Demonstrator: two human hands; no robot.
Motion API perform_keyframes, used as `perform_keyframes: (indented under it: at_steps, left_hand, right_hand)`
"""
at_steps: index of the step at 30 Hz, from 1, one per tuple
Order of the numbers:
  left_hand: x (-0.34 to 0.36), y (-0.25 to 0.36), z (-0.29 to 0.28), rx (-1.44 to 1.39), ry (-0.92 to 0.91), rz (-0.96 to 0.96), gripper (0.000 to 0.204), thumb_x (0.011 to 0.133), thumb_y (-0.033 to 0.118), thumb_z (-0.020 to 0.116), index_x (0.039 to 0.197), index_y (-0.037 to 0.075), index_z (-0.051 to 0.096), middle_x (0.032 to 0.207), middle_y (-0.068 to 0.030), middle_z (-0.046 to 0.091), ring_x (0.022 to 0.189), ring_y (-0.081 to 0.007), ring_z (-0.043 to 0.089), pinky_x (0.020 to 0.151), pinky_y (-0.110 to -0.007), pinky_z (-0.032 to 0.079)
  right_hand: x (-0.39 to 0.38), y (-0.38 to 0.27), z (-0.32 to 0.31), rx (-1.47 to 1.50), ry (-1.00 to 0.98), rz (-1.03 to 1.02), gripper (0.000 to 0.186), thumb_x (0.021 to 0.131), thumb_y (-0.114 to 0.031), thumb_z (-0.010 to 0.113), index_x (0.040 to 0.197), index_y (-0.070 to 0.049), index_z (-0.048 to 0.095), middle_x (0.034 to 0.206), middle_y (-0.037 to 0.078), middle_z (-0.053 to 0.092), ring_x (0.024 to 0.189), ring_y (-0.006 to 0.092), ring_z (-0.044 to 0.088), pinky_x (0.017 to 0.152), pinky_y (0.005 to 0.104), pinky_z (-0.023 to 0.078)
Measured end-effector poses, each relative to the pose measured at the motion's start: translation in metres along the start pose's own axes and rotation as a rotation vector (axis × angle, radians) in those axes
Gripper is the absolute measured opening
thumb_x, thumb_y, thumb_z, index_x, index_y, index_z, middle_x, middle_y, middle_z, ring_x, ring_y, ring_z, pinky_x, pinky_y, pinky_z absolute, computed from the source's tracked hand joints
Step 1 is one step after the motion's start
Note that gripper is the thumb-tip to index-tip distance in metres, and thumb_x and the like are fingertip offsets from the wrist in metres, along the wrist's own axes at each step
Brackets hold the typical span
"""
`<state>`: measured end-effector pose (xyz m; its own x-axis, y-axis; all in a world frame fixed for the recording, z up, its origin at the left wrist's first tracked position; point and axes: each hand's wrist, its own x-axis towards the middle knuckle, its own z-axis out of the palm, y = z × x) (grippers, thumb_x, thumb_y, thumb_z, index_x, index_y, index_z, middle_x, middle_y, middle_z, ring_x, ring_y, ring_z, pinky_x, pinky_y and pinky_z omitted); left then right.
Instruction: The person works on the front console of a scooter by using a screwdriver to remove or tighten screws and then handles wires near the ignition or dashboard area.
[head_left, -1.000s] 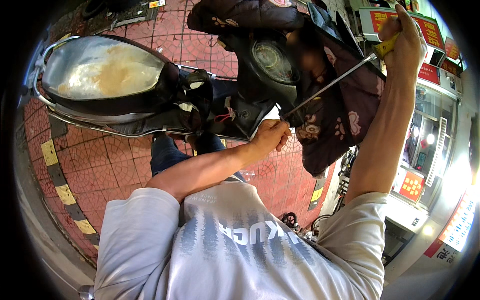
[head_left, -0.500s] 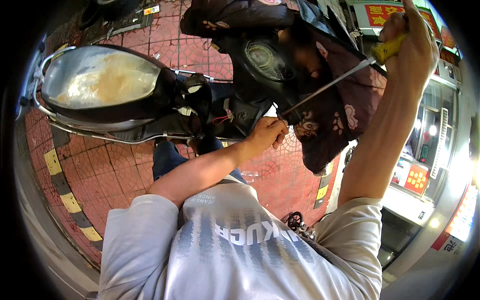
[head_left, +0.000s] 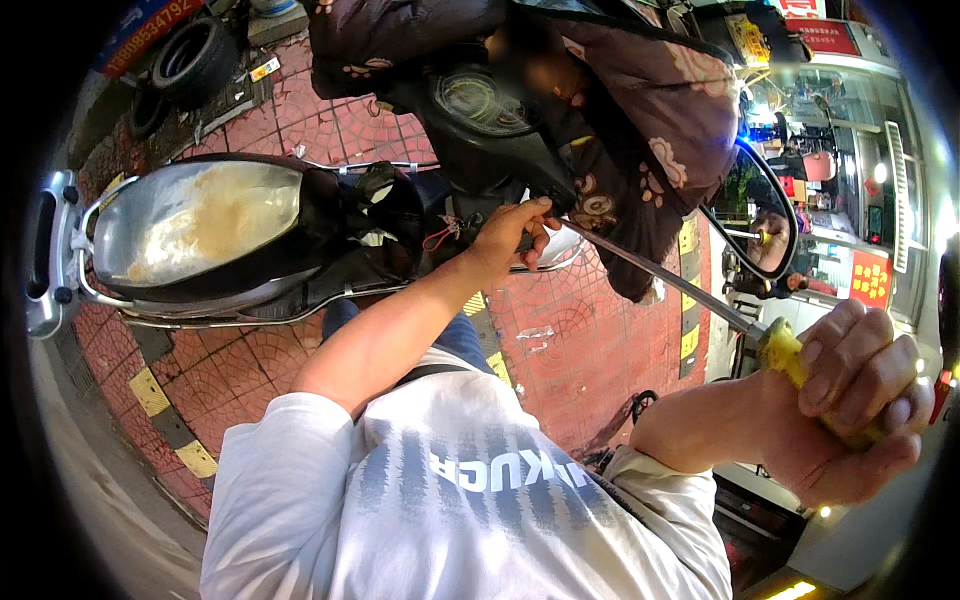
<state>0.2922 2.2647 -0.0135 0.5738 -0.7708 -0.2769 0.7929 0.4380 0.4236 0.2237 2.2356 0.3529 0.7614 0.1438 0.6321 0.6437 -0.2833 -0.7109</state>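
Moved since a second ago: right hand has swung from the upper right of the frame down to the right side, so the screwdriver now slopes down to the right instead of up. View's shifted too, and the round mirror has come in.
Right hand: fingers wrapped snug around the yellow handle.
Left hand: near the middle of the frame, fingers part curled by the shaft's far end. Can't tell if they're pinching the tip or just steadying the panel.
Screwdriver: runs between both hands, handle in the right one, long metal shaft reaching up-left to the scooter, just beside the left fingertips. Its very tip is hidden.
Shop front: upper right, loads of stuff inside, mostly too small to make out.
Mirror: right of centre, got a reflection of a hand on a yellow handle in it.
Padded cover: dark with pale flowers, draped over the scooter's front, top of the frame.
Tyres: upper left, near the red tiled ground.
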Motion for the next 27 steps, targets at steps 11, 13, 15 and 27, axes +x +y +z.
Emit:
perform_keyframes:
  at_steps: [11, 13, 15, 27]
  left_hand:
    - [0.01, 0.023, -0.009, 0.005, -0.056, -0.136, 0.028, 0.098, 0.027, 0.063, 0.096, 0.0, 0.067, 0.066, -0.0022, 0.056, 0.054, -0.0135, 0.049, 0.055, -0.033, 0.043]
    - [0.012, 0.021, -0.006, -0.037, -0.034, -0.154, 0.027, 0.096, 0.025, 0.063, 0.094, -0.001, 0.066, 0.066, -0.0028, 0.056, 0.054, -0.0143, 0.048, 0.055, -0.033, 0.042]
    - [0.015, 0.018, -0.003, -0.086, -0.016, -0.167, 0.026, 0.094, 0.024, 0.063, 0.093, -0.002, 0.066, 0.065, -0.0034, 0.055, 0.054, -0.0152, 0.047, 0.055, -0.033, 0.042]
    - [0.008, 0.016, 0.0, -0.064, -0.011, -0.116, 0.024, 0.096, 0.022, 0.06, 0.094, -0.001, 0.066, 0.065, -0.0036, 0.055, 0.051, -0.0164, 0.045, 0.058, -0.034, 0.042]
  right_hand:
    - [-0.035, 0.009, 0.007, -0.129, 0.018, -0.126, 0.03, 0.103, -0.044, 0.058, 0.102, -0.014, 0.058, 0.079, -0.003, 0.05, 0.066, 0.0122, 0.052, 0.065, 0.0313, 0.041]
    - [-0.036, 0.007, 0.015, -0.15, -0.001, -0.138, 0.03, 0.104, -0.045, 0.058, 0.103, -0.015, 0.057, 0.08, -0.002, 0.05, 0.066, 0.0121, 0.052, 0.065, 0.0313, 0.041]
    - [-0.04, -0.002, 0.022, -0.239, -0.047, -0.116, 0.029, 0.104, -0.045, 0.058, 0.102, -0.016, 0.054, 0.08, -0.003, 0.052, 0.065, 0.0121, 0.053, 0.064, 0.0317, 0.042]
    - [-0.017, 0.009, 0.022, -0.189, -0.02, -0.064, 0.027, 0.107, -0.037, 0.048, 0.091, -0.015, 0.049, 0.076, -0.001, 0.045, 0.063, 0.0144, 0.046, 0.061, 0.0319, 0.04]
